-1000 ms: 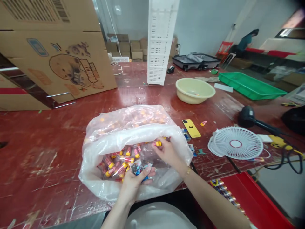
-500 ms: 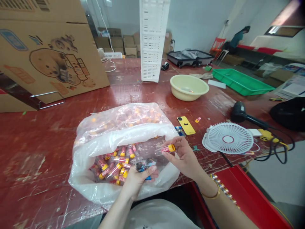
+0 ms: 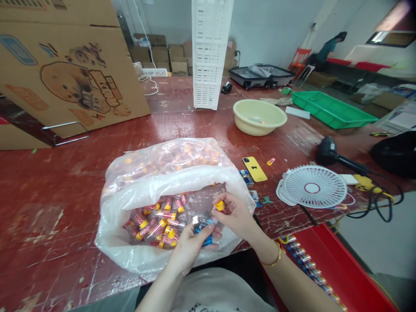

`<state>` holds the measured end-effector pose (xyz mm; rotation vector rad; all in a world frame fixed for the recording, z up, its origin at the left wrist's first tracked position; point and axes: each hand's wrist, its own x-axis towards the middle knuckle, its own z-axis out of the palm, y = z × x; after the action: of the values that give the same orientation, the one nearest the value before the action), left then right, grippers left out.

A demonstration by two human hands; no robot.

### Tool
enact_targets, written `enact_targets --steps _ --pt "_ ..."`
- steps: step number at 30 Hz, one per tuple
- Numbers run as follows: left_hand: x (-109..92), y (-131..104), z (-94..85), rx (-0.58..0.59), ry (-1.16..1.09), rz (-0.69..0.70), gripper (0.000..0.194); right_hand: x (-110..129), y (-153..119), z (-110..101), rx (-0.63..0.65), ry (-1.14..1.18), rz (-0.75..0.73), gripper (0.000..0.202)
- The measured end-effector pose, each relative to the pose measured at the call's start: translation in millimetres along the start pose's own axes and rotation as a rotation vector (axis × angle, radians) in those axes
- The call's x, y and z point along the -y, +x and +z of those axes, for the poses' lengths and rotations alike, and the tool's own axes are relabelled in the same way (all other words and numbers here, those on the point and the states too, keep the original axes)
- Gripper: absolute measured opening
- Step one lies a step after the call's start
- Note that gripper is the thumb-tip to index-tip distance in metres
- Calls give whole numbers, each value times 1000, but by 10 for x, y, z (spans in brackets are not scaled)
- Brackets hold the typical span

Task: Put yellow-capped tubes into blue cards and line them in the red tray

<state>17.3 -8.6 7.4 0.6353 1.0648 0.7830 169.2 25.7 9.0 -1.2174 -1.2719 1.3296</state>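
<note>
A translucent white bag [image 3: 152, 180] lies open on the red table, holding several clear tubes [image 3: 165, 214] with pink contents and yellow caps. Over the bag's right part, my left hand [image 3: 195, 240] is closed on blue and clear packets [image 3: 204, 229], thumb on top. Just above and to the right, my right hand [image 3: 235, 214] pinches a yellow-capped tube [image 3: 220, 205], its cap facing up. The tube's lower end is hidden by the fingers and packets.
Right of the bag are a yellow phone [image 3: 255, 169], small packets [image 3: 255, 198] and a white fan [image 3: 312, 187]. Behind stand a yellow basin [image 3: 258, 128], white rack [image 3: 211, 56] and green tray [image 3: 334, 112]. A cardboard box [image 3: 74, 73] is left; a person [image 3: 326, 51] is far right.
My right hand has moved left and turned the tube cap-up, bringing it close to the packets in my left hand. Small packets beside the bag and more of the row in the red drawer now show.
</note>
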Motion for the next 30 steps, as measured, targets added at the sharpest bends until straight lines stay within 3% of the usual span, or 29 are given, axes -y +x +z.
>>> enact_targets --steps 6,12,22,26,30 --pt "-20 -50 4 -6 89 -23 35 101 8 -126 200 -155 -63 11" --pt "8 -39 25 -95 96 41 31 201 60 -142 -132 -25 -260 17" --pt "63 27 -10 -181 200 212 28 327 -44 -167 56 -314 -447 10" --pt "80 46 -24 -191 253 214 28 294 -10 -163 111 -354 -406 10" --pt "109 72 -41 -163 172 120 35 182 37 -122 121 -38 -199 26"
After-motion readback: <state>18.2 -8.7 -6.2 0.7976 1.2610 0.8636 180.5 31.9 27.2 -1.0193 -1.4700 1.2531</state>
